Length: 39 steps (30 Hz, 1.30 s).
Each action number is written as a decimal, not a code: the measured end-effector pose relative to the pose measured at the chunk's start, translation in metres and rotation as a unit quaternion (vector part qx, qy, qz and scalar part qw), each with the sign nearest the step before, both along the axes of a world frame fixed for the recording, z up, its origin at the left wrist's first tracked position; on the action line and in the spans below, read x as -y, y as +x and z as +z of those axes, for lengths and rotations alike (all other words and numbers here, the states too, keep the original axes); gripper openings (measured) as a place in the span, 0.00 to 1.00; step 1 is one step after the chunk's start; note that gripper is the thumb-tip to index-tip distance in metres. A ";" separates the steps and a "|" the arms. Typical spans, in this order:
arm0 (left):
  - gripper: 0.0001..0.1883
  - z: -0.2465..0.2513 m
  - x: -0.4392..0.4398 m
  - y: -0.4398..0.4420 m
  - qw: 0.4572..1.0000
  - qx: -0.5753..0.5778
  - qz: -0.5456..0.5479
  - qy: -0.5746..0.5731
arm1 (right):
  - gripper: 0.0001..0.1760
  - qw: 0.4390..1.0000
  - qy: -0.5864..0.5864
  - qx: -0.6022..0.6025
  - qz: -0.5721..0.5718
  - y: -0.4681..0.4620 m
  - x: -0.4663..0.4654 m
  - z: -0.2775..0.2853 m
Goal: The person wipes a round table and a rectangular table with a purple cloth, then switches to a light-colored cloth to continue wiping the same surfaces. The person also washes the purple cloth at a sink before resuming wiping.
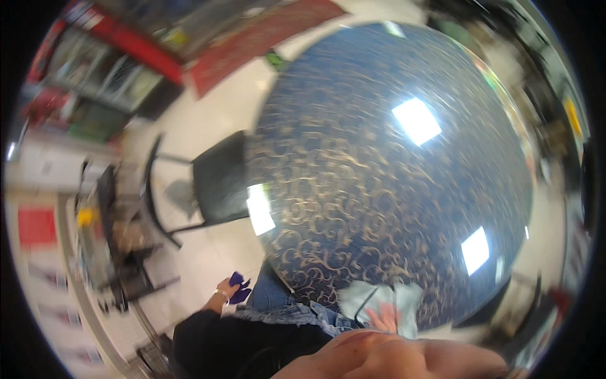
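Observation:
A large round table (360, 184) with a dark blue top, pale scroll pattern and glossy surface lies before me. My right hand (384, 318) rests with spread fingers on a pale grey-green cloth (408, 303) at the table's near edge. A dark cord or strap lies across that cloth. Off to the left, beside my jeans and away from the tabletop, my left hand (228, 287) has its fingers closed around a bunched purple cloth (240, 294). A light bracelet circles the left wrist.
A black chair (220, 177) stands at the table's left side. Further left are more dark chairs (135, 279) and a red-framed display cabinet (113, 71). A red mat (255, 45) lies on the pale floor (213, 258) beyond. Another chair (535, 303) is partly visible at right.

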State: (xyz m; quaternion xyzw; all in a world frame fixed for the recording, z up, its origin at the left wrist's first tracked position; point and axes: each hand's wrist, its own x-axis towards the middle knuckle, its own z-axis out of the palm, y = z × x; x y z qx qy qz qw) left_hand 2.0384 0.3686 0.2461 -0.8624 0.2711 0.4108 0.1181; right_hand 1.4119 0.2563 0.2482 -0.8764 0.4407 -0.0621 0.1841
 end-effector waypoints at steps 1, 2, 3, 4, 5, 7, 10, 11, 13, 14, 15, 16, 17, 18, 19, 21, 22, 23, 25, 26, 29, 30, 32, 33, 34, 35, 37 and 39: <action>0.28 0.023 0.001 -0.004 1.000 0.006 -0.017 0.017 | 0.27 0.994 -0.043 0.010 -0.100 -0.029 -0.012 -0.004; 0.28 0.037 0.004 -0.008 0.999 0.018 -0.024 0.026 | 0.27 0.963 -0.006 -0.085 -0.255 -0.051 -0.027 0.015; 0.29 0.047 -0.008 -0.016 0.999 0.026 -0.025 0.033 | 0.27 0.923 0.018 -0.108 -0.368 -0.084 -0.016 0.017; 0.30 0.051 -0.048 -0.012 0.998 0.044 -0.015 0.044 | 0.26 0.872 -0.005 -0.189 -0.451 -0.117 0.011 -0.002; 0.31 0.052 -0.070 -0.018 0.998 0.041 0.015 0.039 | 0.27 0.794 -0.037 -0.280 -0.538 -0.163 0.037 -0.022; 0.31 0.067 -0.091 -0.011 0.997 0.038 0.063 0.005 | 0.28 0.623 -0.174 -0.399 -0.650 -0.187 0.103 -0.061; 0.28 0.077 -0.154 0.013 0.992 0.072 0.095 -0.036 | 0.29 0.741 -0.244 -0.399 -0.482 -0.092 0.224 -0.072; 0.28 0.076 -0.159 0.016 0.989 0.055 0.120 -0.064 | 0.30 0.811 -0.215 -0.379 -0.391 -0.052 0.263 -0.056; 0.27 0.100 -0.208 0.012 0.983 0.083 0.152 -0.063 | 0.30 0.915 -0.261 -0.209 -0.225 0.111 0.265 -0.038; 0.26 0.100 -0.218 0.025 0.977 0.088 0.172 -0.092 | 0.29 0.922 -0.301 -0.172 -0.170 0.179 0.245 -0.022; 0.26 0.109 -0.246 0.027 0.967 0.099 0.205 -0.110 | 0.29 0.929 -0.333 -0.129 -0.100 0.248 0.211 -0.010; 0.26 0.116 -0.276 0.032 0.956 0.111 0.237 -0.129 | 0.28 0.963 -0.255 -0.080 -0.045 0.301 0.171 0.009; 0.26 0.113 -0.308 0.040 0.944 0.107 0.285 -0.131 | 0.26 0.983 -0.178 -0.037 0.006 0.349 0.138 0.028; 0.26 0.107 -0.324 0.053 0.934 0.112 0.307 -0.143 | 0.24 0.984 -0.172 0.007 0.052 0.381 0.123 0.028; 0.27 0.104 -0.345 0.059 0.922 0.120 0.338 -0.146 | 0.23 0.980 -0.156 0.051 0.111 0.416 0.107 0.021; 0.27 0.099 -0.381 0.061 0.874 0.121 0.434 -0.182 | 0.19 0.983 0.030 0.091 0.159 0.476 0.068 0.030; 0.26 0.093 -0.406 0.058 0.840 0.134 0.486 -0.201 | 0.19 0.961 0.141 0.089 0.220 0.515 0.043 0.036; 0.26 0.092 -0.427 0.059 0.809 0.155 0.520 -0.227 | 0.20 0.925 0.249 0.079 0.276 0.556 0.019 0.041; 0.25 0.091 -0.446 0.058 0.731 0.197 0.592 -0.278 | 0.25 0.865 0.338 0.074 0.365 0.630 -0.041 0.086; 0.25 0.088 -0.456 0.067 0.705 0.216 0.612 -0.287 | 0.27 0.823 0.426 0.115 0.359 0.662 -0.076 0.101; 0.21 0.059 -0.488 0.087 0.598 0.240 0.664 -0.379 | 0.30 0.651 0.744 0.018 0.152 0.766 -0.127 0.149; 0.21 0.060 -0.485 0.089 0.567 0.244 0.684 -0.390 | 0.32 0.594 0.777 0.056 0.200 0.790 -0.142 0.202; 0.21 0.063 -0.495 0.081 0.492 0.243 0.723 -0.420 | 0.37 0.481 0.840 0.072 0.240 0.839 -0.168 0.278; 0.21 0.076 -0.487 0.090 0.472 0.252 0.721 -0.440 | 0.39 0.471 0.851 0.070 0.220 0.868 -0.165 0.289; 0.21 0.093 -0.481 0.096 0.454 0.246 0.736 -0.437 | 0.43 0.373 0.889 0.088 0.252 0.896 -0.173 0.295; 0.20 0.116 -0.472 0.106 0.437 0.239 0.750 -0.436 | 0.49 0.338 0.918 0.054 0.201 0.923 -0.176 0.300; 0.20 0.123 -0.482 0.093 0.340 0.248 0.791 -0.445 | 0.56 0.279 0.912 -0.075 0.291 0.964 -0.207 0.310; 0.20 0.119 -0.483 0.070 0.266 0.303 0.808 -0.429 | 0.52 0.251 0.906 -0.158 0.301 1.003 -0.247 0.306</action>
